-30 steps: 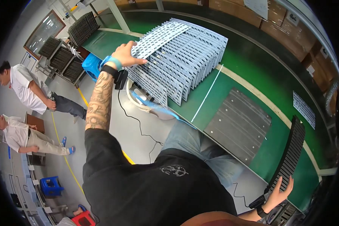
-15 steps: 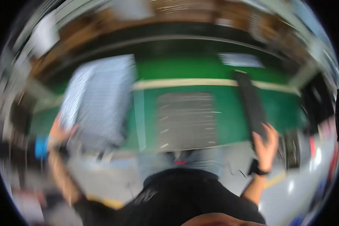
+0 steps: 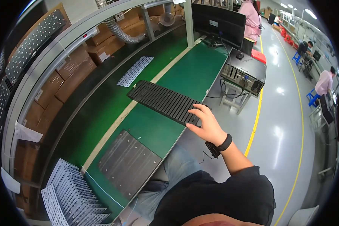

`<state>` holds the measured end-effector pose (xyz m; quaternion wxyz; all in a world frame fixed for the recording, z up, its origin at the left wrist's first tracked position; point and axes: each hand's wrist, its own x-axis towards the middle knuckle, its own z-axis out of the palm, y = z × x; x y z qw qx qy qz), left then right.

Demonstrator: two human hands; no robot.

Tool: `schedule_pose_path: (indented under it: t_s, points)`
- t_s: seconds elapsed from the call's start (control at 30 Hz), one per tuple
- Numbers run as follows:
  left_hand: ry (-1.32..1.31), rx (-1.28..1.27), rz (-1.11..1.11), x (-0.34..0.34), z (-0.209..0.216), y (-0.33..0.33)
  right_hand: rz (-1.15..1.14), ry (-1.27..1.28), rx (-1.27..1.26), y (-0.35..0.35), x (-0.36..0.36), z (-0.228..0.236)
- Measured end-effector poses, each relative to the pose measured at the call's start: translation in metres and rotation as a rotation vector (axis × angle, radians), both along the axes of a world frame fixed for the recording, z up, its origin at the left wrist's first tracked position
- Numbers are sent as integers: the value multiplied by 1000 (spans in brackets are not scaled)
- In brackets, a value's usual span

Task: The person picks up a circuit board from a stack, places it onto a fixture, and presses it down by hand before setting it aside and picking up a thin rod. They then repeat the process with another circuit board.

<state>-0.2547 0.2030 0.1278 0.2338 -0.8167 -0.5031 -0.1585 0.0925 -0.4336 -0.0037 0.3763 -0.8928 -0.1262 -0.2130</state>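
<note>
Black slotted rack (image 3: 165, 101) on green bench (image 3: 192, 73), grey floor (image 3: 280, 116) alongside

Open green tabletop (image 3: 156, 130) leaves a lane between slotted black rack (image 3: 164, 101) and flat grey plate (image 3: 130, 164); perforated white boards (image 3: 74, 196) block the left.

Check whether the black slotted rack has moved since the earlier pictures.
No, neither way: the black slotted rack still crosses the pale strip on the green table, near end at its front edge.

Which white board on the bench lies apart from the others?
The single board beyond the rack, lying flat; the others are bunched at the view's lower left.
</note>
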Motion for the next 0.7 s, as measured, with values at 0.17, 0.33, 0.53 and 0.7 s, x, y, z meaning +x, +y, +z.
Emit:
schedule_pose_path:
  t_s: [0.17, 0.33, 0.53, 0.7]
  points:
    - [56, 284, -205, -20, 9, -60, 42, -22, 30, 8, -2, -3]
    - [-59, 452, -433, -11, 23, -138, 209, -89, 91, 30, 20, -1]
    - [-129, -19, -887, 39, 7, -213, 668, 437, 867, 82, 34, 25]
    - [-58, -29, -1012, 67, -1, -237, 1063, 802, 1221, 140, 56, 43]
